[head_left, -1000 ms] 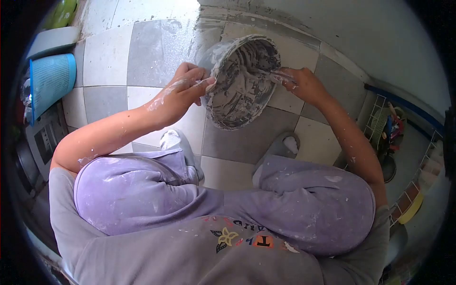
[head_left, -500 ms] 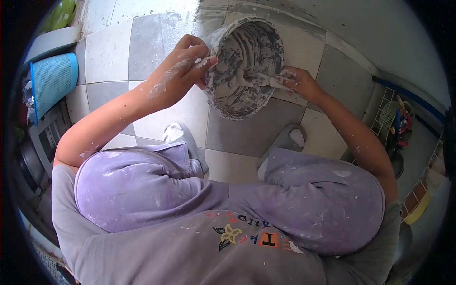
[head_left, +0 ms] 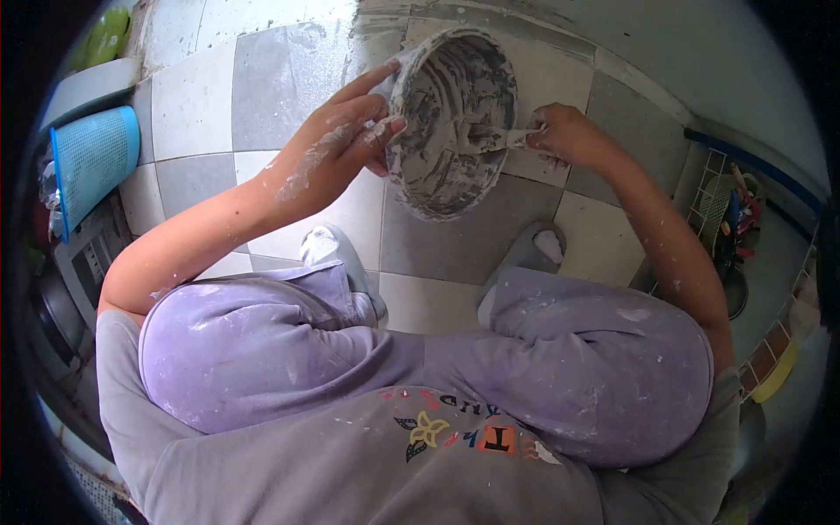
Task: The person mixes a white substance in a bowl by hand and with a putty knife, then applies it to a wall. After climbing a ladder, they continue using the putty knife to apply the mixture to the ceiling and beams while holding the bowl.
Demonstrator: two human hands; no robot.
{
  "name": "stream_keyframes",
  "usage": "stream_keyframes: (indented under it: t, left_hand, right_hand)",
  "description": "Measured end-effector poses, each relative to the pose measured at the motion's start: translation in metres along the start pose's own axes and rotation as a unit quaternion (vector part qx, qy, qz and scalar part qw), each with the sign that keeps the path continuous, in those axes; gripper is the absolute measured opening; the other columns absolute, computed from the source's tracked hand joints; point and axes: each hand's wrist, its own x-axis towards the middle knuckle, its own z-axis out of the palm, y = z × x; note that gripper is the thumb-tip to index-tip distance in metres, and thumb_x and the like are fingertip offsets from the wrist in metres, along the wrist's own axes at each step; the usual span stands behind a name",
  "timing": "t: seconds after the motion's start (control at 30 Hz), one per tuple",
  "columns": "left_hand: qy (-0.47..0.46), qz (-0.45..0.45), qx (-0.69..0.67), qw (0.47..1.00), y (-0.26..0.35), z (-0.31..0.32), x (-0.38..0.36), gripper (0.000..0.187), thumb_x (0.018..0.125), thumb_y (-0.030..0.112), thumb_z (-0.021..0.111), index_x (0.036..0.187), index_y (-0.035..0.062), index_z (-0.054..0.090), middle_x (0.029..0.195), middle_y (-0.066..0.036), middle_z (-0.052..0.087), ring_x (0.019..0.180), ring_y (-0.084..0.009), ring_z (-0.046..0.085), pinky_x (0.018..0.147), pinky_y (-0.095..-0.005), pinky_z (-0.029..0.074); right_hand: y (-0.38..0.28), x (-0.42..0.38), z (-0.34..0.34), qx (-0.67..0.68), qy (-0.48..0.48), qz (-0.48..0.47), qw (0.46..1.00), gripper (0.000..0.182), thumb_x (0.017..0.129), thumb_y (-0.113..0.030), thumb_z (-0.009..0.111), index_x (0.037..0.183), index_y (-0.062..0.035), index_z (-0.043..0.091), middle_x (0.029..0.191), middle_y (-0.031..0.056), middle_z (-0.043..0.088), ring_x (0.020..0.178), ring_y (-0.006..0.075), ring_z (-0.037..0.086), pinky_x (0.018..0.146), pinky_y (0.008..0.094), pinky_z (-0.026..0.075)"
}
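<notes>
A round bucket, tilted so its mouth faces me, is coated inside and along its rim with grey-white plaster-like paste. My left hand, smeared with the same paste, grips the bucket's left rim, the index finger stretched along its outside. On the right, my right hand is closed around the pale handle of a paste-covered scraper. The scraper reaches over the right rim into the bucket; paste hides the exact shape of its blade.
Grey and white floor tiles lie beneath, with my slippered feet below the bucket. A blue plastic basket stands at the left. On the right, a white wire rack holds small items by the wall.
My right hand has shifted slightly right and up, drawing the scraper toward the bucket's right rim. My left index finger has extended along the bucket, which has turned a little.
</notes>
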Motion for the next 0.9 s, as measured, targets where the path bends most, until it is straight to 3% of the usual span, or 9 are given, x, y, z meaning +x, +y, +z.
stream_keyframes:
  t: [0.23,0.53,0.63,0.73,0.83,0.9]
  left_hand:
    - [0.047,-0.008,-0.070,0.996,-0.001,0.009,0.001,0.030,0.099,0.020,0.050,0.094,-0.0089,0.051,0.140,-0.024,0.033,0.078,-0.0207,0.067,0.068,-0.0286,0.058]
    - [0.004,-0.014,-0.077,0.997,0.000,-0.003,0.014,0.028,0.098,0.020,0.051,0.099,-0.0080,0.052,0.147,-0.021,0.031,0.075,-0.0191,0.066,0.066,-0.0291,0.057]
    - [0.005,-0.007,-0.078,0.997,0.003,-0.003,0.015,0.029,0.099,0.021,0.051,0.099,-0.0080,0.052,0.147,-0.021,0.030,0.075,-0.0191,0.066,0.066,-0.0293,0.058]
    - [-0.006,0.004,-0.057,0.998,0.003,-0.003,0.020,0.029,0.099,0.021,0.050,0.101,-0.0079,0.052,0.147,-0.020,0.030,0.075,-0.0189,0.066,0.066,-0.0292,0.058]
    - [-0.006,0.016,-0.049,0.999,0.002,-0.001,0.020,0.029,0.099,0.022,0.050,0.102,-0.0074,0.052,0.146,-0.020,0.031,0.076,-0.0188,0.066,0.066,-0.0288,0.058]
    - [0.000,0.019,-0.050,0.999,0.000,-0.001,0.019,0.029,0.099,0.022,0.050,0.103,-0.0070,0.052,0.145,-0.020,0.032,0.076,-0.0186,0.066,0.066,-0.0286,0.057]
  right_hand:
    - [-0.007,0.003,0.011,-0.081,0.017,-0.016,0.996,0.029,0.079,-0.017,0.068,0.091,0.0083,0.062,0.064,0.0129,0.061,0.055,0.0184,0.062,0.049,0.0320,0.051]
    - [-0.001,0.002,0.017,-0.023,0.015,-0.126,0.992,0.041,0.079,-0.022,0.072,0.106,0.0081,0.064,0.062,0.0100,0.060,0.050,0.0148,0.057,0.046,0.0304,0.046]
    - [-0.004,-0.002,0.010,0.016,0.046,-0.101,0.994,0.043,0.079,-0.023,0.073,0.106,0.0082,0.064,0.062,0.0099,0.060,0.050,0.0138,0.056,0.045,0.0297,0.045]
    - [-0.006,0.002,-0.009,-0.087,0.062,-0.086,0.990,0.043,0.078,-0.023,0.073,0.106,0.0084,0.064,0.064,0.0126,0.061,0.049,0.0156,0.056,0.047,0.0301,0.046]
    - [0.007,0.011,-0.009,-0.216,0.143,-0.242,0.935,0.041,0.077,-0.020,0.073,0.105,0.0080,0.064,0.074,0.0192,0.065,0.058,0.0238,0.062,0.056,0.0336,0.050]
    - [-0.004,0.005,-0.010,-0.191,0.081,-0.158,0.965,0.038,0.077,-0.018,0.071,0.105,0.0074,0.064,0.082,0.0223,0.066,0.068,0.0298,0.064,0.065,0.0358,0.051]
